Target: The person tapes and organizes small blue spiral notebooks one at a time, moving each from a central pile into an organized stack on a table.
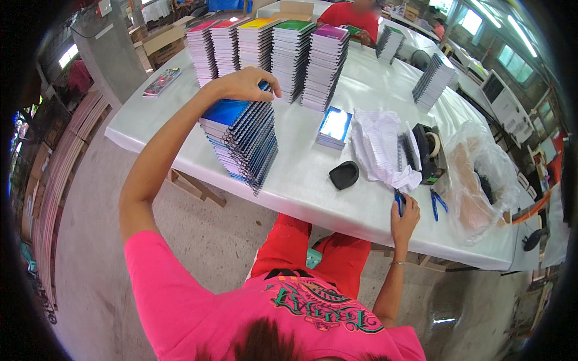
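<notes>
Glossy blue covers and dark wire spirals make up the leaning notebook stack (241, 141) on the smooth white table (301, 186). Left hand (247, 84) rests on top, arm outstretched, fingers curled over the stack's far edge. Right hand (404, 218) lies at the table's near edge, fingertips closed on a blue-handled tool (399, 201); blue pliers (438, 203) sit just beside.

Left hand (247, 84) rests on top of the notebook stack (241, 141) at the table (301, 192) near edge. Row of taller stacks (271, 51) stands behind it. Right hand (404, 219) lies at the table edge, touching a pen (398, 201), with pliers (438, 203) just right.
</notes>
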`<state>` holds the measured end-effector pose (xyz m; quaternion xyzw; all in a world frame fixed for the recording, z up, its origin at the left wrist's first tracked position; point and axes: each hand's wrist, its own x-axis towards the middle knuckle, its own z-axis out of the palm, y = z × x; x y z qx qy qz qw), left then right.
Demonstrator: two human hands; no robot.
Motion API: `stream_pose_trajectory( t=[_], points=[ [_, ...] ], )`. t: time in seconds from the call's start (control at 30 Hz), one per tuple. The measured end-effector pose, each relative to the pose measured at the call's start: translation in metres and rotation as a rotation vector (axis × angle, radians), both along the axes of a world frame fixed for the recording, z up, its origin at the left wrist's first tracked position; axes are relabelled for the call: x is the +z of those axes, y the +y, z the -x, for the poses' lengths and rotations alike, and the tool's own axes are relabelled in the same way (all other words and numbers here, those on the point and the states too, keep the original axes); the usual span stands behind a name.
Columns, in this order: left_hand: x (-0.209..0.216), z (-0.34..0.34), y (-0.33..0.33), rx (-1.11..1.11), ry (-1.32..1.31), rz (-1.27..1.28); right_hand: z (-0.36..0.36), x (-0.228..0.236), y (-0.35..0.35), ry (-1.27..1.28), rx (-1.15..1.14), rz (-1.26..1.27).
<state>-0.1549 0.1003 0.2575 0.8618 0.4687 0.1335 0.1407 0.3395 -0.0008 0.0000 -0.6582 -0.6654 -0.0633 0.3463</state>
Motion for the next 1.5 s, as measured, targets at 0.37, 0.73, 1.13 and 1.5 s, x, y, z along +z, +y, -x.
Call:
stream_pose_trajectory(
  t=[0.37, 0.73, 1.13, 1.5],
  points=[
    [-0.003, 0.002, 0.003, -0.033, 0.022, -0.034, 0.007, 0.008, 0.002, 0.0, -0.027, -0.058],
    [-0.006, -0.109, -0.17, -0.222, -0.255, -0.32, 0.146, 0.053, 0.138, 0.657, 0.419, 0.007],
    [-0.146, -0.124, -0.161, -0.076, -0.632, 0.314, 0.169, 0.008, 0.204, 0.831, 0.348, 0.431],
    [-0.181, -0.151, -0.086, 0.351, -1.192, 0.262, 0.174, 0.066, 0.13, 1.182, 0.437, 0.233]
  ],
)
